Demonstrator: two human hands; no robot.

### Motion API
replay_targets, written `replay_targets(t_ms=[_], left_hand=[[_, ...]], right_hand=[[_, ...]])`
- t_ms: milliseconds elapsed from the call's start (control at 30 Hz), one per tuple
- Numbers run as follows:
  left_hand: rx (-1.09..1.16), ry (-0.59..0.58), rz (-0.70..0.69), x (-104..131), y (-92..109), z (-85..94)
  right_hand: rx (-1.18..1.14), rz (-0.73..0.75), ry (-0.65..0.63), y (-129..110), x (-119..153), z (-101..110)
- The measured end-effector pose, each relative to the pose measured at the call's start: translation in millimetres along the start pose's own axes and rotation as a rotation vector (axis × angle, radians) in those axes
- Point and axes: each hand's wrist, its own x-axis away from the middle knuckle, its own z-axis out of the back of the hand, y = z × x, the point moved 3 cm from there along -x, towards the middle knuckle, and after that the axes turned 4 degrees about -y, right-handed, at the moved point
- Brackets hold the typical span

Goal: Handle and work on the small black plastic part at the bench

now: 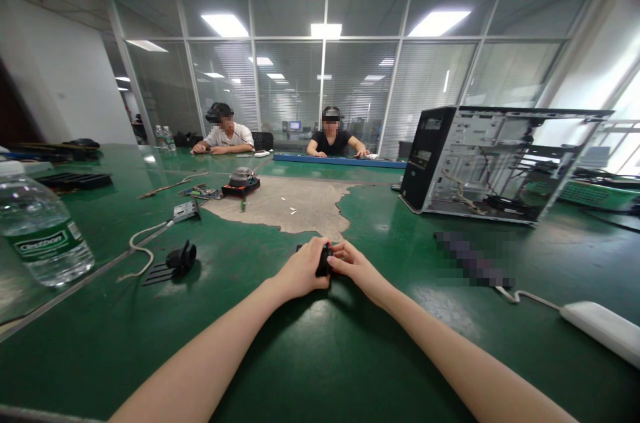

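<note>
Just below the centre of the head view, my left hand (303,271) is closed round a small black part (324,262). My right hand (354,266) touches the same part from the right, its thumb and fingers pinched together on it. Both hands are low over the green table (310,356), in front of a bare patch (300,210) where the green covering is gone. Much of the black part is hidden by my fingers, so its full shape cannot be told.
An open computer case (435,156) stands at the right, a white power strip (600,326) nearer. At left are a water bottle (47,236), a black bracket (181,258) and a metal part with a cable (186,210). Two people (227,133) sit across the table.
</note>
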Motion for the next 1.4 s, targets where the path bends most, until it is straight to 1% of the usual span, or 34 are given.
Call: replay_targets(t_ms=[100, 400, 633, 800, 933, 1033, 1133, 1200, 1400], left_hand=[[0.009, -0.003, 0.007, 1, 0, 0.7], [0.004, -0.007, 0.002, 0, 2, 1.3], [0.01, -0.011, 0.014, 1, 0, 0.5], [0.004, -0.007, -0.005, 0, 1, 1.3], [-0.008, -0.017, 0.009, 0, 0, 0.7], [-0.025, -0.024, 0.016, -1, 1, 0.6], [-0.037, -0.024, 0.02, 0, 1, 1.1], [-0.035, -0.02, 0.029, 0, 1, 1.4], [-0.008, -0.015, 0.005, 0, 0, 0.7]], right_hand=[[-0.011, 0.01, -0.022, -4, 2, -1], [0.036, 0.001, 0.049, 3, -1, 1], [-0.012, 0.031, -0.024, -6, 3, -1], [-0.02, 0.015, 0.012, 1, 0, 0], [0.021, -0.002, 0.034, 6, -2, 2], [0.014, 0.001, 0.012, 0, 0, 1], [-0.031, 0.009, -0.042, -7, 4, -2], [-0.033, 0.018, -0.029, -8, 4, -2], [0.005, 0.026, 0.022, 4, -1, 0]])
